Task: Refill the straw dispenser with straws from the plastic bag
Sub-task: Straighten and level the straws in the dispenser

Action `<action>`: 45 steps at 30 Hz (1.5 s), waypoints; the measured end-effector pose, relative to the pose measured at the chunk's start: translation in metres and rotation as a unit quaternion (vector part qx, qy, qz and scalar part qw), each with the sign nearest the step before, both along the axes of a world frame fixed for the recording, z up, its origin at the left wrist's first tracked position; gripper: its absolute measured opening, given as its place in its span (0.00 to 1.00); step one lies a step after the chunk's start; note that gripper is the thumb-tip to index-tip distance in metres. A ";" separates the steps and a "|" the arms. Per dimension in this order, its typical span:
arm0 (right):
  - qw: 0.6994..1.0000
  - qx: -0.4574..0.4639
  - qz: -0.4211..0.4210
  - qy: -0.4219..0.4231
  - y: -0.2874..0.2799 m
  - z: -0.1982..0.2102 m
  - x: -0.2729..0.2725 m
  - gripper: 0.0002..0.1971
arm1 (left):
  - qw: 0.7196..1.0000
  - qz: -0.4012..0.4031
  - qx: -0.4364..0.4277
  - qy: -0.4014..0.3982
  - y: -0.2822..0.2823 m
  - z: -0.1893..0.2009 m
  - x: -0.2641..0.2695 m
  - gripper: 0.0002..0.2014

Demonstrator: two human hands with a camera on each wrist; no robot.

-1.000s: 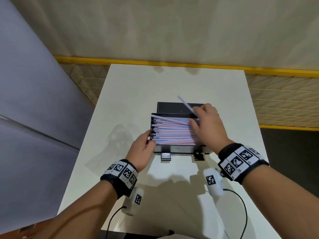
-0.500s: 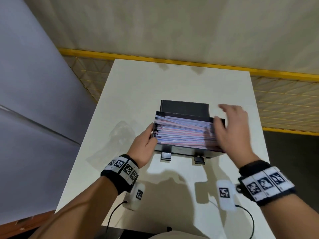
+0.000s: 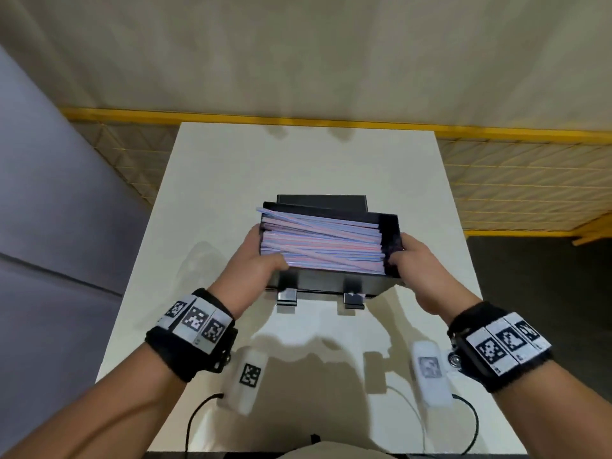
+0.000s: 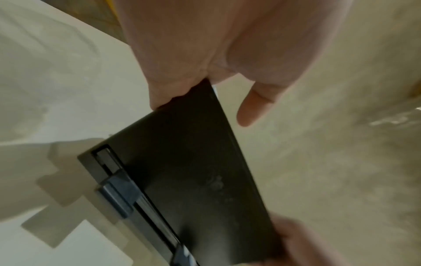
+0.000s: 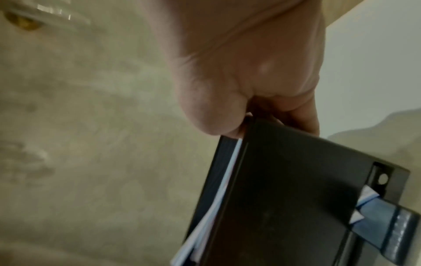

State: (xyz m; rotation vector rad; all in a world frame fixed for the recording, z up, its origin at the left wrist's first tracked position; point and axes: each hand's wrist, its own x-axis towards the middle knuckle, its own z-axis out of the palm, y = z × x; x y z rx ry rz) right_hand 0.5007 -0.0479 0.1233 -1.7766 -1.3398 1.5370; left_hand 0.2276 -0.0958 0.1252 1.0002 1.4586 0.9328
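Note:
The black straw dispenser (image 3: 326,283) is at the middle of the white table (image 3: 298,160), its lid (image 3: 321,201) open at the back. It is packed with pink, blue and white wrapped straws (image 3: 321,246). My left hand (image 3: 265,255) grips its left end, thumb over the straws. My right hand (image 3: 402,256) grips the right end. The dispenser looks tilted and slightly raised. The left wrist view shows my left hand (image 4: 182,77) holding the dispenser (image 4: 193,171). In the right wrist view my right hand (image 5: 227,81) holds the dispenser (image 5: 284,180) wall. The clear plastic bag (image 3: 197,260) lies flat to the left.
A yellow-framed mesh fence (image 3: 516,180) runs behind and to the right of the table. A grey wall (image 3: 49,226) stands on the left. Two white tagged units (image 3: 246,376) with cables hang under my wrists near the table's front edge.
My right hand left the top of the straws and took hold of the dispenser's right end. My left thumb came over the straws. The dispenser now sits tilted and closer to me.

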 end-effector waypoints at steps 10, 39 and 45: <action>0.990 0.102 -0.043 -0.084 -0.007 0.009 0.001 0.17 | 0.999 0.034 0.002 -0.005 -0.012 0.000 0.013 0.31; 0.988 0.060 0.052 -0.130 -0.005 0.006 0.000 0.08 | 0.989 0.089 -0.009 -0.118 -0.025 -0.003 -0.005 0.34; 0.989 0.085 0.015 -0.121 0.003 0.013 0.008 0.12 | 0.993 0.040 0.004 -0.107 -0.021 0.005 0.005 0.36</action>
